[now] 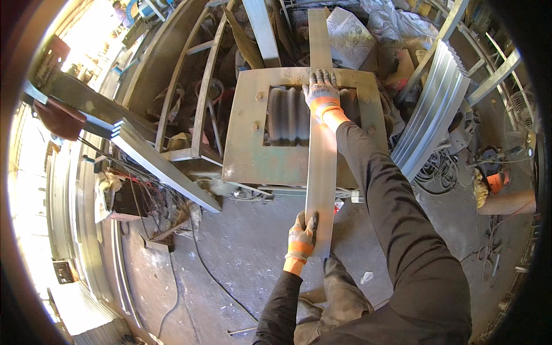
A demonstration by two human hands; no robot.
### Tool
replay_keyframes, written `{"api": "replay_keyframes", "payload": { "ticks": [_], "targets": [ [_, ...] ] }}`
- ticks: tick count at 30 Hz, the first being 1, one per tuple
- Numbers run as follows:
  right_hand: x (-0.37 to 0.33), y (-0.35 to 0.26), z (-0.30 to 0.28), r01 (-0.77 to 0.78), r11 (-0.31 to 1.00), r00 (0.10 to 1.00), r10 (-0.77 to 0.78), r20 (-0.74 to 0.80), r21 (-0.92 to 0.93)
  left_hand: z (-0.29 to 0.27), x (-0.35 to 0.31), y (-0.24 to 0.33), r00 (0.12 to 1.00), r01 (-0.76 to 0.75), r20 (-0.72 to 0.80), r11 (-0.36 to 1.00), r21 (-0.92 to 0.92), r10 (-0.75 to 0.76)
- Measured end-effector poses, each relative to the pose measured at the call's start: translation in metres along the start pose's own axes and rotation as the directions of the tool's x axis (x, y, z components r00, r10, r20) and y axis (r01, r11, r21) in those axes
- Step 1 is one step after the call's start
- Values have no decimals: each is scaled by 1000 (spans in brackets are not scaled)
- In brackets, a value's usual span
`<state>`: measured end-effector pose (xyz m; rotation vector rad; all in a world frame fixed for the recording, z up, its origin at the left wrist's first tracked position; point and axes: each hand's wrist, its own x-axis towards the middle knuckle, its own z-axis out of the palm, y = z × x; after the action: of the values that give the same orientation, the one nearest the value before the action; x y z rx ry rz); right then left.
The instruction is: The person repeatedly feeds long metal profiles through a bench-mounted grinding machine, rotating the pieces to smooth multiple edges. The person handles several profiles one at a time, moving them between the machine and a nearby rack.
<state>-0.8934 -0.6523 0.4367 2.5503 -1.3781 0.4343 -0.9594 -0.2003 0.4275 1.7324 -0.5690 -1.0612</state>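
A long flat metal bar (322,178) lies lengthwise across a worn metal machine table (247,155), its near end sticking out toward me. My left hand (302,238), in a grey and orange work glove, is closed on the bar's left edge close to that near end. Farther along, my right hand (323,95) rests flat on top of the bar with its fingers stretched out, in a matching glove. Beneath the bar, a rectangular opening in the table shows a dark, ribbed, roller-like surface (282,118). The bar hides the middle of it.
A stack of ribbed metal profiles (434,109) leans right of the table. On the left stand a ladder-like metal frame (195,98) and slanting metal bars (167,167). A black cable (213,273) crosses the floor. Coiled wire (437,169) lies at the right.
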Motion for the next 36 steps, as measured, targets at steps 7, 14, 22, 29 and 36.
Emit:
{"api": "replay_keyframes", "payload": {
  "ticks": [7, 14, 22, 29, 36],
  "targets": [
    [-114, -46, -60, -82, 996, 990, 78, 119, 23, -37, -116, -47, 994, 106, -30, 990, 89, -103],
    [-303, -103, -134, -85, 992, 990, 73, 122, 98, -91, -307, -135, 999, 20, -32, 982, 190, -14],
    [-516, -184, -211, -59, 993, 988, 44, 145, 100, -169, -507, -248, 998, 61, -19, 963, 262, -58],
    [-610, -220, -269, -140, 935, 978, 79, 194, 325, -219, -616, -263, 990, 133, -13, 913, 385, -139],
    [-592, -183, -259, -168, 174, 944, 310, 108, 970, -249, -607, -274, 908, 227, 415, 906, -356, -64]
  ]
}}
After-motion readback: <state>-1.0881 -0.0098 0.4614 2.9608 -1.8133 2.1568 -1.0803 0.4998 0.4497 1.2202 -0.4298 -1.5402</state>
